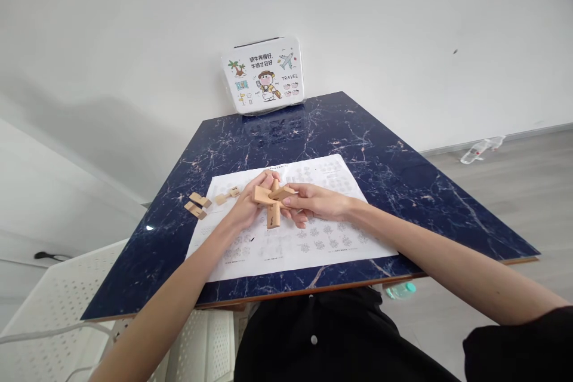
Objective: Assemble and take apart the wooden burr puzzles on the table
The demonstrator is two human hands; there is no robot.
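Interlocked wooden assembly (273, 209) between the two hands, as I view it from the head camera. The right hand (316, 201) pinches its near side between thumb and fingers; lower fingertips curl loosely beneath. The left hand (245, 206) grips the opposite side, its fingers bent around the far side; I cannot tell how they press there, since the blocks cover them. The inner joints are likewise hidden. Below the fingers lies a printed sheet (277, 245), partly covered by hands and forearms, its small diagrams too faint for me to read. Outward from the left fingers lie notched wooden pieces (221, 198), nearest, and paired wooden bars (196, 210), farther; whether the bars are joined is unclear.
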